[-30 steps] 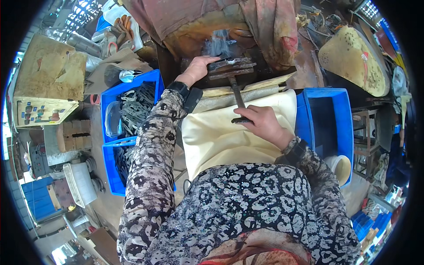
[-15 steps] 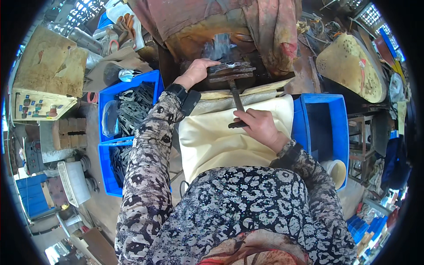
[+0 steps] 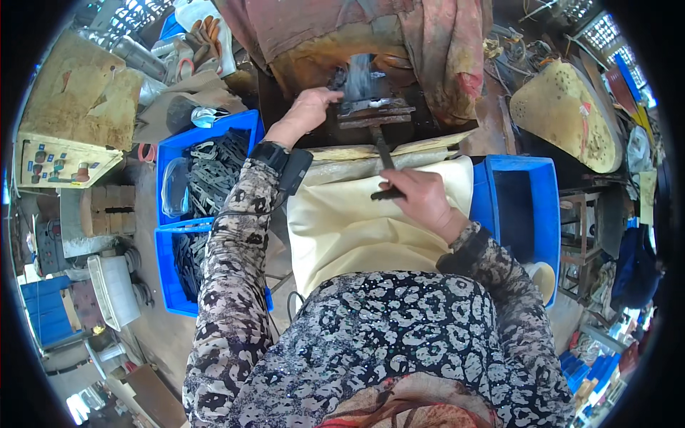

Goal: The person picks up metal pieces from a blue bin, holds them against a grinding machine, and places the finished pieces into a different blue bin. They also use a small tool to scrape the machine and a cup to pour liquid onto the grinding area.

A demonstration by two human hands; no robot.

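My right hand (image 3: 426,203) is wrapped round the dark handle of a T-shaped metal tool (image 3: 383,151), above the cream apron over my lap. The tool's wide, rusty crosspiece (image 3: 376,118) lies in front of a greyish, blurred wheel-like surface (image 3: 359,77). A light, shiny strip shows along its top; what the strip is, I cannot make out. My left hand (image 3: 314,107) hovers just left of the crosspiece, apart from it. Its fingers point right toward the wheel, slightly spread, and no object shows in them.
On the left, two blue bins (image 3: 166,267) hold many flat dark metal pieces (image 3: 216,171). A blue bin (image 3: 481,192) stands at the right, beside a cream cylinder (image 3: 542,278). Stained red cloth (image 3: 325,32) hangs over the work spot. A control box (image 3: 64,167) with knobs is far left.
My left hand has left the crosspiece's left end and moved a little left. My right hand keeps hold of the handle, and the tool has barely shifted.
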